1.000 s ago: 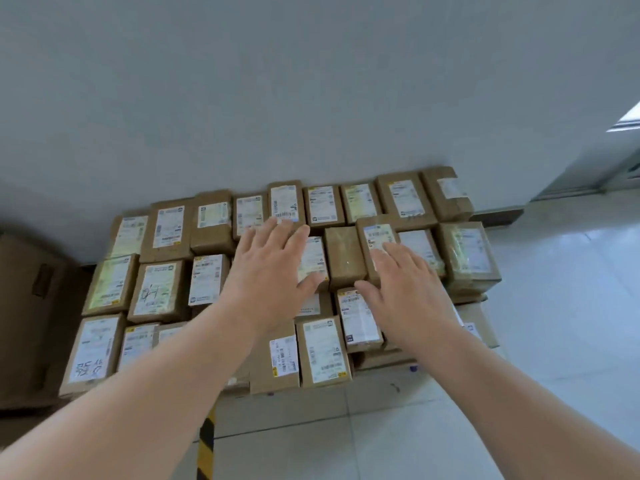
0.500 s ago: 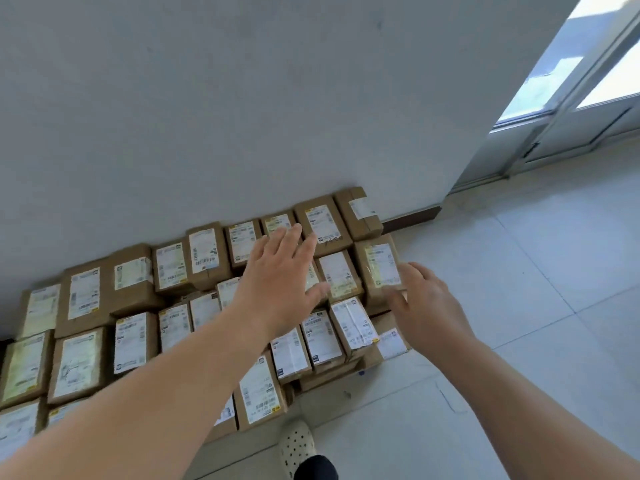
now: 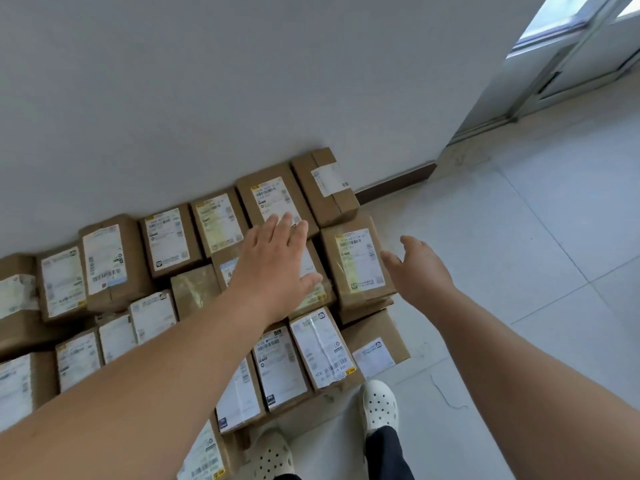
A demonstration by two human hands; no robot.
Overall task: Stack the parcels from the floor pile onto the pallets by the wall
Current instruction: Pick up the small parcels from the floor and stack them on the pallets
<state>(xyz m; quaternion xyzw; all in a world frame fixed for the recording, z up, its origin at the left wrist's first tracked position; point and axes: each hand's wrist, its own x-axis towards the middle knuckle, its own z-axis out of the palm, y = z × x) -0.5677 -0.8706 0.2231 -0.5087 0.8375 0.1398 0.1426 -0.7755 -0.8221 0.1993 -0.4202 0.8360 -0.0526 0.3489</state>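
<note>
Head view: left hand [image 3: 277, 261] flat, fingers straight over parcels [image 3: 173, 237]; right hand [image 3: 420, 268] loosely spread, holding nothing.

Brown cardboard parcels with white labels [image 3: 110, 261] lie in rows against the grey wall [image 3: 242, 81]. Left grip [image 3: 273, 265] extends flat over them; right grip [image 3: 419, 271], fingers relaxed, beside their right edge.

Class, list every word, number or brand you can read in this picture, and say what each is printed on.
None can be quoted.
Shipping labels on the parcels: barcodes and print, too blurred to read.
Yellow-edged label beside the right hand: rows of digits, too small to read.
Front label near the white shoe: sideways characters, blurred.
</note>
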